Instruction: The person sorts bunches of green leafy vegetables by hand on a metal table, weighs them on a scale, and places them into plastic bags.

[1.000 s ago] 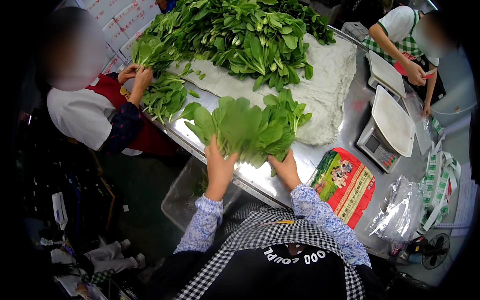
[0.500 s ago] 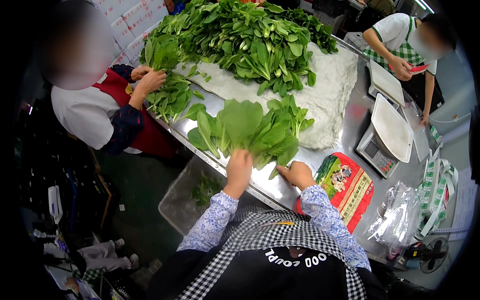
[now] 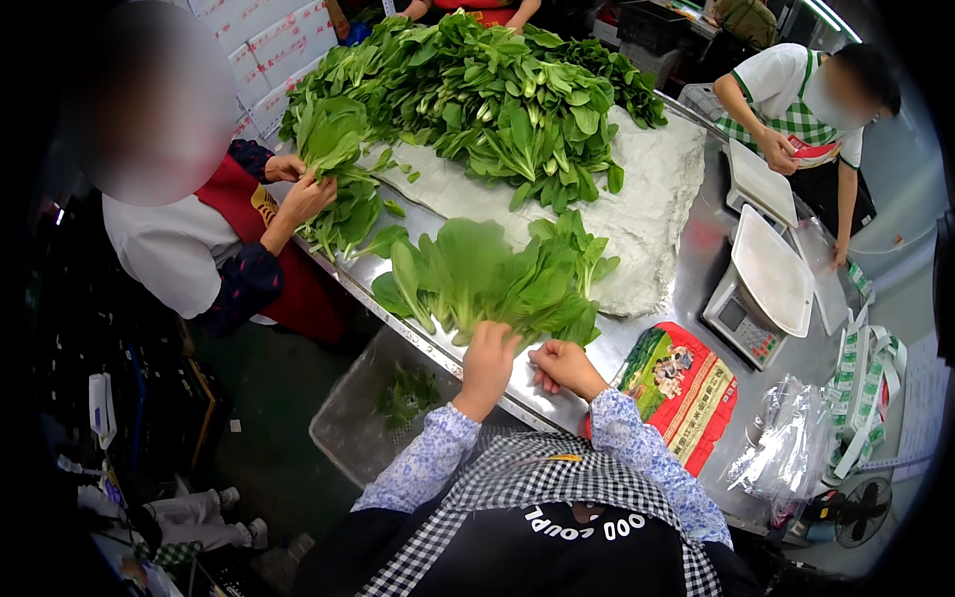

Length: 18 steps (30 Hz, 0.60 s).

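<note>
"Hands first, left to right?"

"Left hand (image 3: 487,366) bent over the stems of a bunch of greens (image 3: 497,279) near the table's (image 3: 686,289) front edge; its grip was hidden. Right hand (image 3: 569,368), just beside it, had its fingers curled in; whether they pinched anything, one could not tell."

"How much was done?"

"Little, it seemed. Leftmost, a co-worker's hands (image 3: 306,194) held other greens (image 3: 333,134). Next, a bin (image 3: 348,423) held some loose leaves (image 3: 408,396). The one bunch lay apart from the rest."

"And left to do?"

"Judging by the big heap (image 3: 497,109) on the pale cloth (image 3: 667,169), plenty. Farther right came a red bag (image 3: 686,388), a scale (image 3: 771,274) and clear plastic bags (image 3: 781,438), the last two well apart from the bunch."
</note>
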Each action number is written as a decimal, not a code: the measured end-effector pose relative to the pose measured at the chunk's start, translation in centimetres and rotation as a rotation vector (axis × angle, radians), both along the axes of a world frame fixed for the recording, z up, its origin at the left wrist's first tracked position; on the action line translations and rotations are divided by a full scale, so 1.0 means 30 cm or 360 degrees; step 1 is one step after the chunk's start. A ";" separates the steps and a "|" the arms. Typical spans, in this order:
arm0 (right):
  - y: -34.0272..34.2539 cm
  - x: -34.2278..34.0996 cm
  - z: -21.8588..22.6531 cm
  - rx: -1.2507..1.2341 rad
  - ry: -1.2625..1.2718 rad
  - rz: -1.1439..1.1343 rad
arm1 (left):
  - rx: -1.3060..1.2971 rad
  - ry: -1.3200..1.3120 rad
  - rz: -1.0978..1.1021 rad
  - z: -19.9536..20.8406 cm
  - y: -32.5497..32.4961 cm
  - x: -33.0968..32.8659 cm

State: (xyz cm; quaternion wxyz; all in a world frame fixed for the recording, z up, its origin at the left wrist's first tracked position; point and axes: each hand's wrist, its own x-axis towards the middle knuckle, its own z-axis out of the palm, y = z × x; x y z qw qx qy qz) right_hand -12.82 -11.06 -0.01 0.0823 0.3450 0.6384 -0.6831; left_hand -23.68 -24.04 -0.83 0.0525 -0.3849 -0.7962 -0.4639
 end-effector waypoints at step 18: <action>-0.067 -0.047 0.059 -0.0337 0.0330 -0.0240 | 0.0191 -0.1264 -0.0039 0.039 0.004 -0.145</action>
